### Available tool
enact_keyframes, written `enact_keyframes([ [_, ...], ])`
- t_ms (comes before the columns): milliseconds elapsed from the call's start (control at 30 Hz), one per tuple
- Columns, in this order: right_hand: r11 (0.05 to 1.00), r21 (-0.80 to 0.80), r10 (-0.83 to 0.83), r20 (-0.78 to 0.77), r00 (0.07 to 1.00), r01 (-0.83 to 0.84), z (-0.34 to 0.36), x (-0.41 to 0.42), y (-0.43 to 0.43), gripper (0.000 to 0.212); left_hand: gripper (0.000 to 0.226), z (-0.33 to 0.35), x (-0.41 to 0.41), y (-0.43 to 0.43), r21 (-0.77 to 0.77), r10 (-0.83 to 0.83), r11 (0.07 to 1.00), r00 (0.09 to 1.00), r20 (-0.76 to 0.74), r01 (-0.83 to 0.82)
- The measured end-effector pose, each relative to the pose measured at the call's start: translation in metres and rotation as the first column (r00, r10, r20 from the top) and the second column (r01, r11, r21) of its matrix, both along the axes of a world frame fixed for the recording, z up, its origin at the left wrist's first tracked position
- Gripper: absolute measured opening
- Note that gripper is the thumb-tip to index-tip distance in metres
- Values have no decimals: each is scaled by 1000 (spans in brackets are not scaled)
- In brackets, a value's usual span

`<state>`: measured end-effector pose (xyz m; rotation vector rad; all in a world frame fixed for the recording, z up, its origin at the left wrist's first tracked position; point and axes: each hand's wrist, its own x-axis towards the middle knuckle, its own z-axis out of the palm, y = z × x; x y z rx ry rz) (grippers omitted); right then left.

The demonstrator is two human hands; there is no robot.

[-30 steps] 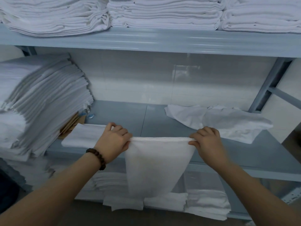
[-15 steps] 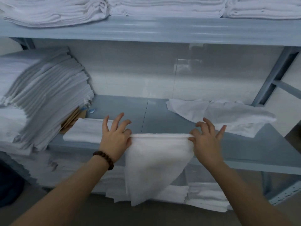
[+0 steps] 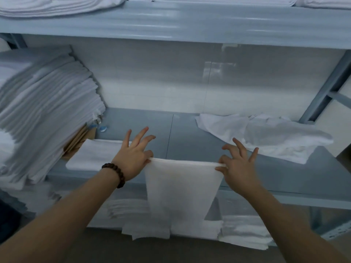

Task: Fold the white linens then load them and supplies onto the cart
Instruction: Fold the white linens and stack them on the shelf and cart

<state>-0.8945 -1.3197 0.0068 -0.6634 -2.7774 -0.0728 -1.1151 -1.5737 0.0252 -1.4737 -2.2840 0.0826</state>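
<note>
A white linen cloth (image 3: 182,196) hangs in front of the middle shelf (image 3: 190,133), stretched flat between my hands. My left hand (image 3: 133,158), with a bead bracelet on the wrist, pinches its top left corner between thumb and forefinger, the other fingers spread. My right hand (image 3: 237,166) pinches the top right corner the same way, fingers fanned out. A folded white cloth (image 3: 95,154) lies on the shelf just left of my left hand. A crumpled white linen (image 3: 266,135) lies on the shelf at the right.
A tall leaning stack of folded linens (image 3: 43,111) fills the shelf's left end, with brown cardboard (image 3: 79,137) under it. More folded stacks sit on the top shelf (image 3: 57,6) and the bottom shelf (image 3: 245,232). A grey frame post (image 3: 326,88) stands at right.
My fingers went from curled fists to spread wide, with only thumb and forefinger keeping the cloth's top corners. Both hands with the cloth have moved slightly forward toward the shelf edge.
</note>
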Motion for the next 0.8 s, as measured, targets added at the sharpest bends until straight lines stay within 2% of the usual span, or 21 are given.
enact_keyframes([
  [167, 999, 5, -37, 5, 999, 37, 6, -32, 15, 14, 7, 0, -47, 26, -30, 7, 1000, 1000, -8, -7],
  [400, 991, 55, -124, 35, 992, 122, 5, -86, 41, 17, 29, -14, -107, 69, -166, 97, 980, 994, -58, -106],
  [600, 985, 68, -166, 142, 976, 158, -14, -132, 79, 27, 37, -42, -141, 102, -186, 172, 966, 984, -47, -177],
  [800, 983, 93, -176, 249, 952, 157, -66, -186, 123, 28, 47, -95, -178, 142, -274, 260, 925, 965, -45, -262],
])
